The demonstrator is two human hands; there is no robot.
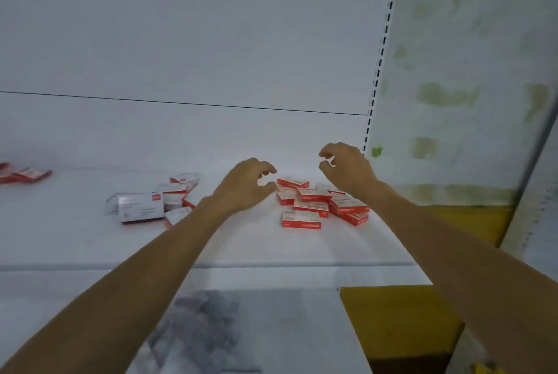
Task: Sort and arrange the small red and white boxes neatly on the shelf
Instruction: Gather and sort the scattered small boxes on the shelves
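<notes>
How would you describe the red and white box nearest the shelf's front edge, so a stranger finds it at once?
On the shelf, find the heap of red and white boxes beside the slotted upright. The wanted box sits at the heap's front-left corner. Unlike its overlapping neighbours, it lies flat with nothing on it.

I can't read the print on the red and white boxes, way too small. Red packets at the left edge are cut off, and the grey patch bottom centre is just blur.
</notes>
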